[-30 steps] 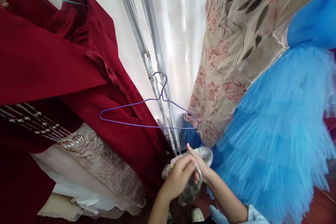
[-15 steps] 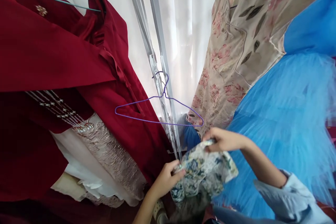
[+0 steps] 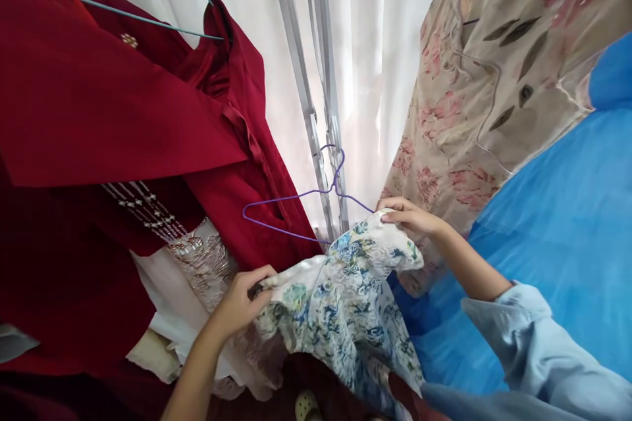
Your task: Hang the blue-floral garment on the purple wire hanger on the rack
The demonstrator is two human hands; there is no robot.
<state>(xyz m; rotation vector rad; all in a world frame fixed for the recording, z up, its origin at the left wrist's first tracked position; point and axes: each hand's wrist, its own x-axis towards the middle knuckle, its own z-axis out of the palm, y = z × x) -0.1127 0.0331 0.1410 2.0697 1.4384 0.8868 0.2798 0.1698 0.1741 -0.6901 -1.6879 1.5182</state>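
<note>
A white garment with a blue and green floral pattern (image 3: 345, 302) hangs spread between my two hands. My left hand (image 3: 247, 299) grips its left shoulder edge, fingers closed over the cloth. Near the right end of the hanger, my right hand (image 3: 407, 216) pinches the other shoulder. A purple wire hanger (image 3: 291, 197) hangs by its hook from a metal rack post, just behind the garment. The garment's upper edge covers the hanger's right arm and part of its bottom bar. I cannot tell whether the right hanger end is inside the shoulder.
Dark red garments (image 3: 123, 112) hang at left, with a white and silver dress (image 3: 212, 256) below. On the right are a beige floral dress (image 3: 444, 125) and a blue tulle dress (image 3: 553, 243). Metal posts (image 3: 328, 72) stand before a white curtain (image 3: 390, 46). A clog (image 3: 306, 404) shows on the floor.
My hands have moved apart and up, spreading the bunched floral garment wide in front of the purple hanger. My left hand went left. The view has shifted slightly.
</note>
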